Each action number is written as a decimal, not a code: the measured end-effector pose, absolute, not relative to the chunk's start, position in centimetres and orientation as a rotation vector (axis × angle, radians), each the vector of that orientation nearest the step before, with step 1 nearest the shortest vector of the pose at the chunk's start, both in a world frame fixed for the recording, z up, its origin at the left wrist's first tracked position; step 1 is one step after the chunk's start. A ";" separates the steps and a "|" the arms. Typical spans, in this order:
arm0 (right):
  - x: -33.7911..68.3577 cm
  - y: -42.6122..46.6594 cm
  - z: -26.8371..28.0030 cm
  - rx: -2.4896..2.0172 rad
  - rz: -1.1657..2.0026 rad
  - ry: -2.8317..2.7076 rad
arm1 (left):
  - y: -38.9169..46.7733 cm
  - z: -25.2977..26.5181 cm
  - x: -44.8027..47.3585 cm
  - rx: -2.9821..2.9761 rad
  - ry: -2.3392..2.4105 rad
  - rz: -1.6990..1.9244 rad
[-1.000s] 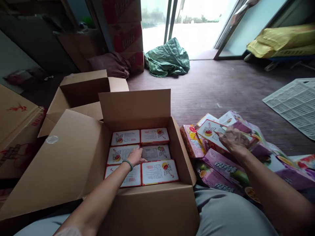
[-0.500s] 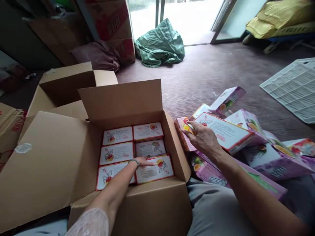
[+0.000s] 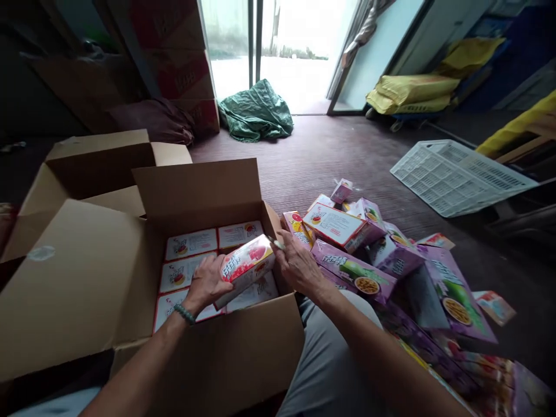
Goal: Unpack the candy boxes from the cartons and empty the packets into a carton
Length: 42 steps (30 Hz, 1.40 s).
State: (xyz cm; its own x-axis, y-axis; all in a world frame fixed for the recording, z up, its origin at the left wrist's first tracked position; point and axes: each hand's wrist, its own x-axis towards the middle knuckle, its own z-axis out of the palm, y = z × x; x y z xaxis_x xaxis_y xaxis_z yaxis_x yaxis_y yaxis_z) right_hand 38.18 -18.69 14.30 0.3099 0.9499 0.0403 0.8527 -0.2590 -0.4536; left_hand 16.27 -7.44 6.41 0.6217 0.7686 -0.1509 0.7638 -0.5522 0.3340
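My left hand [image 3: 207, 285] is closed around the left end of a printed fruit carton [image 3: 245, 263], with a pink and red side facing up. This carton is tilted above the right half of an open cardboard box [image 3: 208, 353]. At the carton's right end is my right hand [image 3: 299, 262], fingers bent around a small pale object [image 3: 279, 245] whose kind I cannot make out. Whether these fingers also grip the carton is unclear. Inside the box lie several white-faced cartons [image 3: 182, 272] with red edges, in two columns, partly hidden by the lifted one.
Purple and white fruit cartons [image 3: 354, 272] lie in a loose pile to the right. Behind left stands another open cardboard box [image 3: 99, 156]. A white plastic crate [image 3: 456, 179], a green sack [image 3: 258, 113] and yellow sacks [image 3: 410, 92] are farther back.
My left hand now holds a carton tilted up over the box, where it earlier reached flat across the packed ones. My right hand has come left from the pile. The view has shifted right.
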 end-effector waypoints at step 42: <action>33.9 -22.9 18.5 -2.315 0.194 -2.765 | -20.5 5.4 5.3 2.225 1.173 1.041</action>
State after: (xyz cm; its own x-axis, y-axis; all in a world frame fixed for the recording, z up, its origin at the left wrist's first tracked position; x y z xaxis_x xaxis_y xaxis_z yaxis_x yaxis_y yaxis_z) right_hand 33.86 -22.95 18.52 -0.1144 0.9042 -0.4115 0.9528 0.2171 0.2122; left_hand 5.28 -20.55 5.38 0.3651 0.8296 0.4225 0.5179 -0.5581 0.6483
